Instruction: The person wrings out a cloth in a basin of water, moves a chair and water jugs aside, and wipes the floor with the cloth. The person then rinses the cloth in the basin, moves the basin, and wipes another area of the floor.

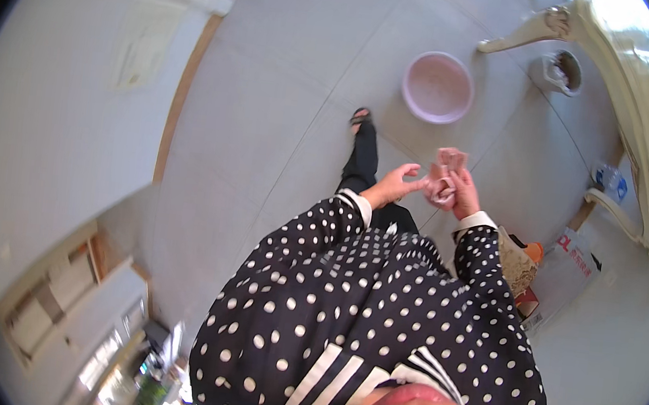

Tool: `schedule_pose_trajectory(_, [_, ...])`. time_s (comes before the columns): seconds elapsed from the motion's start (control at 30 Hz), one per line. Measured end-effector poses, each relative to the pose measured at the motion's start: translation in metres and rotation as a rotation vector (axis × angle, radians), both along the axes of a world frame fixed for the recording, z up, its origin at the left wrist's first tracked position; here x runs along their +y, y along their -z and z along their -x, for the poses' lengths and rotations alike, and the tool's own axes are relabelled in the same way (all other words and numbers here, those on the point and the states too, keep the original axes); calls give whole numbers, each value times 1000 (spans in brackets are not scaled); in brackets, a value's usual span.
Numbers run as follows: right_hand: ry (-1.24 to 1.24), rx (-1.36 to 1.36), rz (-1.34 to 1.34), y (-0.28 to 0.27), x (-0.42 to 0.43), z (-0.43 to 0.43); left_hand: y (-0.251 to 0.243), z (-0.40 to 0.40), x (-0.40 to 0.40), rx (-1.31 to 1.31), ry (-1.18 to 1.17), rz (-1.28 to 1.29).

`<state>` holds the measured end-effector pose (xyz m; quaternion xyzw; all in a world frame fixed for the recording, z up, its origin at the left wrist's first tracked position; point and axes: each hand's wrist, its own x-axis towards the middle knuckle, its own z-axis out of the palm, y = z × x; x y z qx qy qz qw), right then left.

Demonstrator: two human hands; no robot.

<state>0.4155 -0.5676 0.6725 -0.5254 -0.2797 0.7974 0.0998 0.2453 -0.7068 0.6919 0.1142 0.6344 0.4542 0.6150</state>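
Note:
A bunched, folded pink cloth (pixel 441 190) is in my right hand (pixel 465 196), in front of my body at waist height. One part of it sticks up above my fingers. My left hand (pixel 393 185) is just to the left, thumb and fingers spread. Its fingertips reach the cloth's edge; whether they touch it I cannot tell. Beyond my hands, a round pink plastic basin (pixel 435 118) stands on the floor. Its inside looks pinkish, and I cannot make out whether it contains water.
A waste bin (pixel 546 78) with a liner stands by the carved leg of a cream table (pixel 630 105). Near the wall on the right are a plastic bottle (pixel 610 181) and a printed plastic bag (pixel 565 272). A white wall (pixel 89 104) runs along the left. Grey tiles (pixel 273 76) cover the floor.

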Motion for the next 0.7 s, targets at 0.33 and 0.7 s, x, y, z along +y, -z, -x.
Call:
schedule_pose_trajectory(0.33, [153,-330,37,177,156,95,255,82,173,-37,-192,130])
schedule_pose_trajectory(0.7, [-658,-690,-862,507,228,93,540,88,245,745,256,228])
